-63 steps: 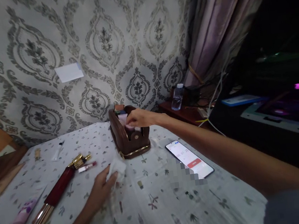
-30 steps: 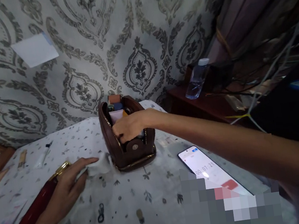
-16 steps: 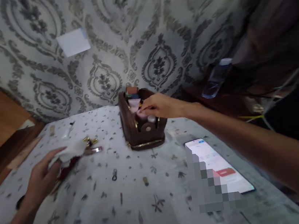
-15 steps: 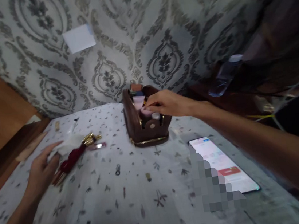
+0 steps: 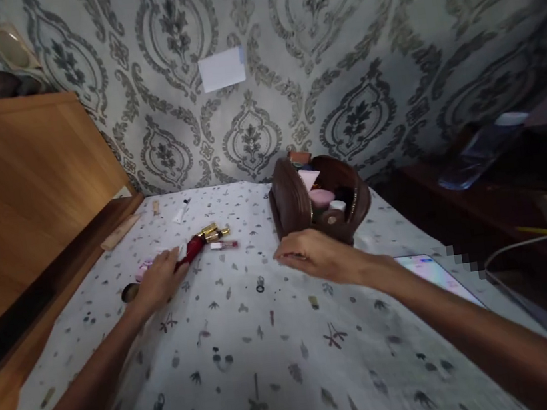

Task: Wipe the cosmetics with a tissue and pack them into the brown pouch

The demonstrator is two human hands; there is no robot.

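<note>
- Right hand in front of the brown bag, partly covering its lower front. Fingers curled in, tips turned under; a reddish sliver shows there, cannot tell if anything is pinched.
- Left hand low over the left-hand items, fingertips by the red bottle, whose lower end is hidden. Cannot tell if these fingers pinch anything; pale scrap just beyond them, too blurred to name.
- Pink tube mostly behind that hand; lipstick in plain sight on the surface.
- Bag on the surface near the wall, open; pink items inside only partly visible.
- Phone cut off by the right forearm. Clear bottle dim, smeared.
- Half a second back: right hand inside the bag, left gripping white tissue. Right now out; bag's mouth gapes wider.
</note>
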